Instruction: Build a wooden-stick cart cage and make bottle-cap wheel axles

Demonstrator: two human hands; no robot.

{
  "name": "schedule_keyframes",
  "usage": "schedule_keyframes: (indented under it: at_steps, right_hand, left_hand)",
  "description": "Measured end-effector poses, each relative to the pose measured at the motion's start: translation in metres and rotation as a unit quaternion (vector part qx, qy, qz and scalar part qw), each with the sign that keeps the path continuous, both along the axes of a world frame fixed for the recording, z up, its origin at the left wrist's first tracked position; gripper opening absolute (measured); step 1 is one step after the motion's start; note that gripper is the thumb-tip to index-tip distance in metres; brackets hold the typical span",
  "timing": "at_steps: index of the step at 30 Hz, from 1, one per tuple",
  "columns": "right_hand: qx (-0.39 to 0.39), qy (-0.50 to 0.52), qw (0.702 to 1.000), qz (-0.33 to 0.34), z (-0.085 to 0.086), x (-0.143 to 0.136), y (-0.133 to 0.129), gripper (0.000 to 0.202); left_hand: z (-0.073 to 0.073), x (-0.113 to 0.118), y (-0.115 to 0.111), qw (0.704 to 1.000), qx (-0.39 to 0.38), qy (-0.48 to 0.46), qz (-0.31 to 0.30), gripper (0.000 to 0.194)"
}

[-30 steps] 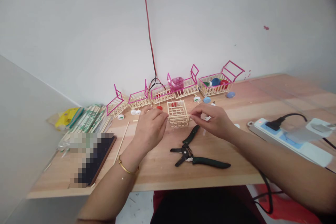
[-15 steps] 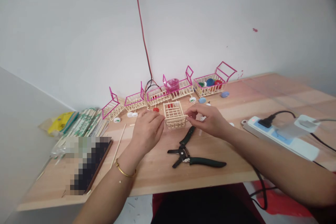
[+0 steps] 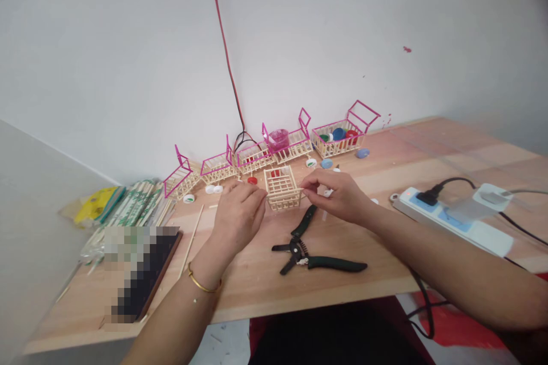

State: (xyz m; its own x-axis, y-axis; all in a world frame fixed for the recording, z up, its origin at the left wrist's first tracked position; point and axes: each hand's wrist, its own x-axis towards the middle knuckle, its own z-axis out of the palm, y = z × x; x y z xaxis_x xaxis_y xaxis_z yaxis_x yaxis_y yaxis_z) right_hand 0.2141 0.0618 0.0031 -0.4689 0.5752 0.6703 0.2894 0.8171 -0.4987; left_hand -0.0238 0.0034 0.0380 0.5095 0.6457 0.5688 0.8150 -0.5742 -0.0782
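Between my two hands stands a small basket (image 3: 283, 182) built of thin pale wooden sticks. A thin wooden stick (image 3: 286, 191) lies level across its near side. My left hand (image 3: 240, 211) has its fingertips closed at the stick's left end, against the basket's edge. At the right end, my right hand (image 3: 334, 193) pinches the tip between thumb and forefinger. Just below lies a pair of dark green-handled wire-stripping pliers (image 3: 296, 250), jaws apart, on the wooden table (image 3: 257, 291).
Along the wall stand several stick carts (image 3: 218, 165) with magenta rims, one holding a pink cup (image 3: 279, 140). Bottle caps (image 3: 326, 163) lie before them. Bundled sticks (image 3: 132, 205) and a pixelated dark object (image 3: 145, 274) are left; a power strip (image 3: 454, 219) is right.
The whole view has shifted slightly, so the scene sits a little further left. Both hands keep nearly the same pinch at the basket, with no other visible change.
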Motion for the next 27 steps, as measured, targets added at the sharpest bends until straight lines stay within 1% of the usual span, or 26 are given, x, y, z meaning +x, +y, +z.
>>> schedule_keyframes:
  at_steps: [6,16,23,27]
  right_hand:
    - [-0.007,0.002,1.0,0.001,-0.001,0.0003,0.0004,0.008]
    - [0.004,0.001,1.0,-0.005,-0.0022,-0.0014,0.0014,0.007]
    - [-0.006,0.01,1.0,-0.001,-0.0023,-0.0022,0.0007,0.008]
    - [-0.014,0.014,1.0,-0.01,-0.004,-0.0024,0.001,0.013]
  left_hand:
    - [0.0006,0.0007,0.0002,1.0,-0.003,0.002,0.004,0.011]
    - [0.0002,0.001,0.0005,1.0,-0.008,0.003,0.005,0.012]
    - [0.0001,0.0004,0.0009,1.0,-0.007,0.001,0.001,0.012]
    - [0.0004,-0.0002,0.0008,1.0,-0.009,0.002,-0.003,0.012]
